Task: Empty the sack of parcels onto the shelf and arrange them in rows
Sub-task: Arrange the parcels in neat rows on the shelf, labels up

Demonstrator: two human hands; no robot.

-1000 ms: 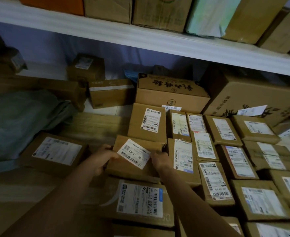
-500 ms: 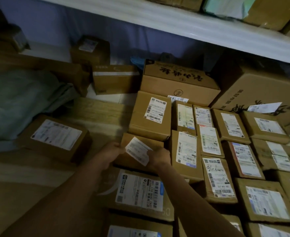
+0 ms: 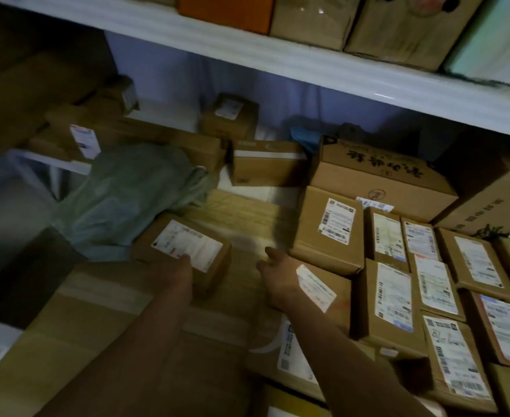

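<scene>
A loose parcel [image 3: 184, 251] is seen lying flat on the wooden shelf [image 3: 247, 215], label up, its long axis running from upper left to lower right, just beside the green sack [image 3: 133, 200]. The left hand [image 3: 175, 267] is laid on its near edge; whether the fingers curl round it cannot be told. The right hand [image 3: 281, 275] is held over the left end of a labelled box [image 3: 323, 293], fingers loosely extended toward the back, nothing gripped. To the right, the rows of parcels [image 3: 428, 281] are set lengthwise, front to back. Both forearms are stretched forward.
</scene>
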